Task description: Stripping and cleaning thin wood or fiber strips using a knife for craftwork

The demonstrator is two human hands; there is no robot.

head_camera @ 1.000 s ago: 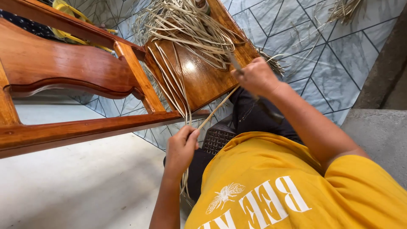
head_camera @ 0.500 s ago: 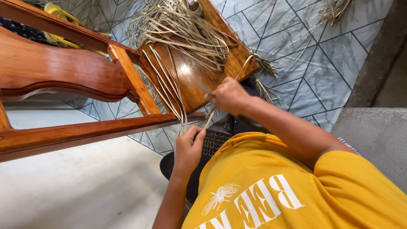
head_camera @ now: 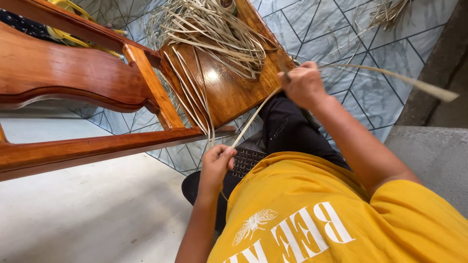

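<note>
Both hands pinch one flat cane strip (head_camera: 253,117); left hand (head_camera: 217,163) | right hand (head_camera: 303,85) | glossy wooden chair (head_camera: 229,92)

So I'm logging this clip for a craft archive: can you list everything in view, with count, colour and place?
cane strip: one, pale tan, stretched between both hands, its free end sweeping off to the right
loose cane strips: a bundle, straw-coloured, heaped on the wooden seat panel at top
wooden chair frame: one, glossy reddish-brown, lying on its side at left
wooden seat panel: one, reddish-brown, top centre
tiled floor: blue-grey with dark lines, upper right
concrete floor: light grey, lower left
yellow T-shirt: one, bottom right
dark trousers: one pair, centre
left hand: pinching the strip, low centre
right hand: gripping the strip, upper centre
</note>
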